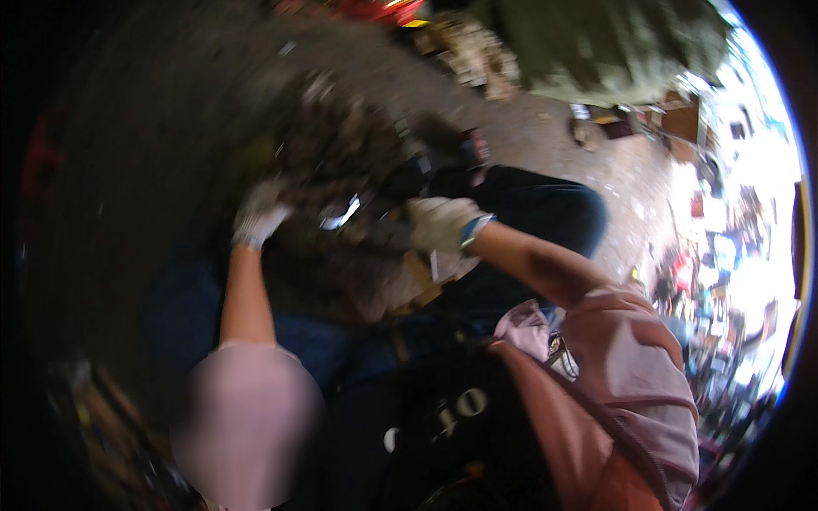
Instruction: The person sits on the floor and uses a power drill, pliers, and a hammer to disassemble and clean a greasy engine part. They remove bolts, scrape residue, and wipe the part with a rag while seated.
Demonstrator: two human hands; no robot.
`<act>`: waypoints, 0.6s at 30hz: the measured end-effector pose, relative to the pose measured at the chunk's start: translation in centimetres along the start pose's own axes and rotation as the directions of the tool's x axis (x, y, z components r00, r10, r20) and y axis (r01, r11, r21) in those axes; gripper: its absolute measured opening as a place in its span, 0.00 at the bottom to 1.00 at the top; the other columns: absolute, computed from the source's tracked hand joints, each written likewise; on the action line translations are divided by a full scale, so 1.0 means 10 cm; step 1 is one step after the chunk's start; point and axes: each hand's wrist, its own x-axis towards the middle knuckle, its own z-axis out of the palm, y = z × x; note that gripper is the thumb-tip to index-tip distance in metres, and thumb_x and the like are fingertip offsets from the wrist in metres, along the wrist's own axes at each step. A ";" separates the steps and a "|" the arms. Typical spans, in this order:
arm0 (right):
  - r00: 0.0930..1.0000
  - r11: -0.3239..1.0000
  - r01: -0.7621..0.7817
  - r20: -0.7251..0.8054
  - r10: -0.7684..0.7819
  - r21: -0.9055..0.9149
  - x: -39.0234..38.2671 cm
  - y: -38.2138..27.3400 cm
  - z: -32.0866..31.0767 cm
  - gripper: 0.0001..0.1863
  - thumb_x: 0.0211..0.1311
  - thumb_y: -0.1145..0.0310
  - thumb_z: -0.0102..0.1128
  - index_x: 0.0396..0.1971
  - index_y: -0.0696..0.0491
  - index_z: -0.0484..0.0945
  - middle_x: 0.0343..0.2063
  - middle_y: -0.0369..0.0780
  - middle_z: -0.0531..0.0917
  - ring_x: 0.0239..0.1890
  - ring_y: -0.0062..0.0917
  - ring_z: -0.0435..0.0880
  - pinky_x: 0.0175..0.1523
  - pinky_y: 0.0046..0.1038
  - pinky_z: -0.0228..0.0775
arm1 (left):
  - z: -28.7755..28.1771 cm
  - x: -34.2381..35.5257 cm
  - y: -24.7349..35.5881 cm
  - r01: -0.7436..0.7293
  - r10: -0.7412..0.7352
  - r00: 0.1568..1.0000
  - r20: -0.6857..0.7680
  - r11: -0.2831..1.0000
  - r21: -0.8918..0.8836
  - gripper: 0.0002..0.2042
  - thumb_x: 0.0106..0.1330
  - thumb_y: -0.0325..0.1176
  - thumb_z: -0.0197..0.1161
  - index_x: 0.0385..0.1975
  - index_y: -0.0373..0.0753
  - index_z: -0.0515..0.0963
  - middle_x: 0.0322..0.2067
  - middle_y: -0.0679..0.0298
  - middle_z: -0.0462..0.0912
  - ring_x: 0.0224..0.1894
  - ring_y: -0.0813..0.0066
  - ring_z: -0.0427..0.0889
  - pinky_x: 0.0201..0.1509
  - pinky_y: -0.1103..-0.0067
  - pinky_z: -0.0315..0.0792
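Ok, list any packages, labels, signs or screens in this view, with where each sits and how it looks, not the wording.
Printed patch: white lettering on black cloth, low centre, below the forearms; blurred.
Tan box-like piece: just under the right hand; it may be cardboard, too blurred to tell.
Stall goods and signs: far right edge, bright mixed colours, overexposed.
No screen shows.

Dark clutter [341, 170] under hands blurred, unidentifiable.

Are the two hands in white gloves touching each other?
Apart. The head view shows the left gloved hand and the right gloved hand on opposite sides of a blurred dark brownish lump, a wide gap between them.
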 end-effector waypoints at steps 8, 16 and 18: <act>0.946 0.719 -0.174 0.317 -0.067 0.673 0.07 -0.03 -0.15 0.13 0.52 0.75 0.66 0.39 0.54 0.83 0.37 0.39 0.86 0.40 0.30 0.86 0.46 0.28 0.78 | -0.03 0.00 0.16 0.260 -0.261 0.961 0.091 0.965 0.022 0.21 0.53 0.38 0.75 0.50 0.50 0.83 0.51 0.62 0.84 0.54 0.59 0.81 0.59 0.68 0.76; 0.703 -0.198 -0.679 0.704 0.099 0.707 0.19 -0.27 -0.19 0.10 0.66 0.70 0.55 0.37 0.62 0.79 0.28 0.41 0.83 0.27 0.25 0.84 0.34 0.26 0.82 | -0.06 0.01 0.22 0.157 -0.167 0.983 0.079 0.980 0.123 0.16 0.55 0.34 0.73 0.45 0.50 0.85 0.51 0.64 0.84 0.52 0.59 0.82 0.58 0.68 0.77; 0.705 -0.240 -0.670 0.703 0.092 0.703 0.19 -0.29 -0.19 0.10 0.65 0.70 0.55 0.38 0.62 0.79 0.28 0.42 0.83 0.25 0.25 0.84 0.32 0.26 0.82 | -0.04 0.01 0.20 0.175 -0.183 0.981 0.067 0.979 0.108 0.16 0.55 0.34 0.73 0.45 0.51 0.85 0.50 0.64 0.85 0.52 0.59 0.82 0.57 0.67 0.77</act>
